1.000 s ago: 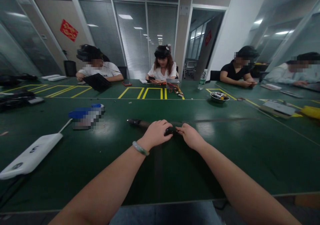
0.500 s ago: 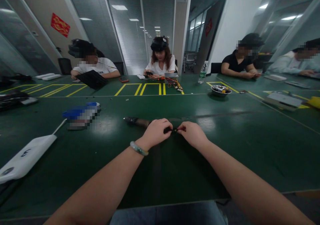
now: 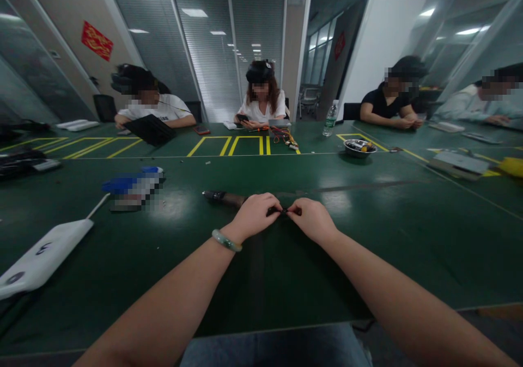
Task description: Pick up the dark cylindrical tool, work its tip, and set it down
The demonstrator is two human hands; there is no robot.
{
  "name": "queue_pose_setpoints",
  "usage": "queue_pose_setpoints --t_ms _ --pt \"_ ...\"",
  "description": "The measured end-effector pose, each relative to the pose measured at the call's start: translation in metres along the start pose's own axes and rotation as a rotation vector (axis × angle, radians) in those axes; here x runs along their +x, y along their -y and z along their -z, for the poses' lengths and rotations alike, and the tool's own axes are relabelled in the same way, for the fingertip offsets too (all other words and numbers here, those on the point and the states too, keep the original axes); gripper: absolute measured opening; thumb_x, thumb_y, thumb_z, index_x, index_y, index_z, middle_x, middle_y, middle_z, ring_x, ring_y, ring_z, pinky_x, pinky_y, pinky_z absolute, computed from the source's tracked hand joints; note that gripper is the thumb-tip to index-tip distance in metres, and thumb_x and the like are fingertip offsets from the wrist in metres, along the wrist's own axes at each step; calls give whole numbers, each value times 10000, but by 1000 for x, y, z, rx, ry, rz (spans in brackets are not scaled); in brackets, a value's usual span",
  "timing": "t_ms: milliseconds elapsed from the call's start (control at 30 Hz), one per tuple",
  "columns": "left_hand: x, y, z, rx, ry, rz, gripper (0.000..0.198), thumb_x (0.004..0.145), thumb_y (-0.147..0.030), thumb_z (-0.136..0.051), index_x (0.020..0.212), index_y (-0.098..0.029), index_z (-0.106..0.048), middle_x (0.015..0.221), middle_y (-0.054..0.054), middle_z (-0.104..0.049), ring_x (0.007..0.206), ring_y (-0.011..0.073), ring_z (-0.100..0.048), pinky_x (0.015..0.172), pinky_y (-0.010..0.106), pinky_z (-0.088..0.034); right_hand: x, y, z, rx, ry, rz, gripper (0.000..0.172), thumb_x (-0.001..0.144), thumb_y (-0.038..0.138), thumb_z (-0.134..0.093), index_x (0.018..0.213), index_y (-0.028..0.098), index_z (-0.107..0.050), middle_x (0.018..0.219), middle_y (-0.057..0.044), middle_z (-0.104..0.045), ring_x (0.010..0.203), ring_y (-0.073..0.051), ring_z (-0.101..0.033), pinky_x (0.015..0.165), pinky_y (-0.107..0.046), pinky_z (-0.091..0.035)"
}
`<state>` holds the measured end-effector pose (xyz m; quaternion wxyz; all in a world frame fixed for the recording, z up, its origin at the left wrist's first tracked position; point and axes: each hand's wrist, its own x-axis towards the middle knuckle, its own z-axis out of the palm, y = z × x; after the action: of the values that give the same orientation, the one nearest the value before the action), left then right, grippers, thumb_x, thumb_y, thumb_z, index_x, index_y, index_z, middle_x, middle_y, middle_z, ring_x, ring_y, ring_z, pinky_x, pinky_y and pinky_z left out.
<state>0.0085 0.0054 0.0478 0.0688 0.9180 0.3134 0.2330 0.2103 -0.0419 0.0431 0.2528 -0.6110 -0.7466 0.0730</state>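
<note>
Left hand (image 3: 255,217) and right hand (image 3: 312,220), fingertips pinched together on one small black item (image 3: 285,210), held over the green worktop (image 3: 368,258), a dark cylindrical object (image 3: 223,196) just beside the left hand.

L grip (image 3: 255,217) & R grip (image 3: 312,220) backs up, side by side at centre, fingertips (image 3: 277,210) pinched in toward each other, nearly meeting. L forearm (image 3: 163,301) & R forearm (image 3: 392,296) bare, angled in from bottom corners, wrists approx. straight.
</note>
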Motion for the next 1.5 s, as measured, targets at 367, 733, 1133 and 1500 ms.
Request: queue_pose_setpoints --t_ms 367,733,1133,1500 --pt "0 1 0 -20 -5 -1 93 864 -288 -622 941 -251 -660 1047 1 -636 971 181 -598 897 334 -451 -2 0 -7 166 24 -20 81 814 265 -639 830 222 -706 832 2 -681 745 -136 -606 675 -244 -430" --pt "3 -1 -4 38 8 19 73 876 -283 -621 913 -227 -649 996 14 -633 924 182 -602 858 341 -452 3 -4 -19 224 14 -91 160 830 255 -631 976 219 -684 839 8 -679 737 -129 -607 676 -235 -437" --pt "3 -5 -5 29 -18 11 292 840 -265 -674 1115 -243 -577 1111 18 -645 1029 210 -594 927 371 -442 10 7 -16 -61 85 -86 203 887 253 -572 1038 227 -705 985 -41 -662 888 -173 -604 775 -253 -417" --pt "-1 -4 -2 65 -59 -7 375 870 -298 -626 1224 -238 -517 1247 25 -598 1183 189 -530 1163 420 -208 13 9 -20 -90 65 -96 187 889 231 -542 993 202 -695 1015 -55 -653 911 -176 -601 813 -264 -417"
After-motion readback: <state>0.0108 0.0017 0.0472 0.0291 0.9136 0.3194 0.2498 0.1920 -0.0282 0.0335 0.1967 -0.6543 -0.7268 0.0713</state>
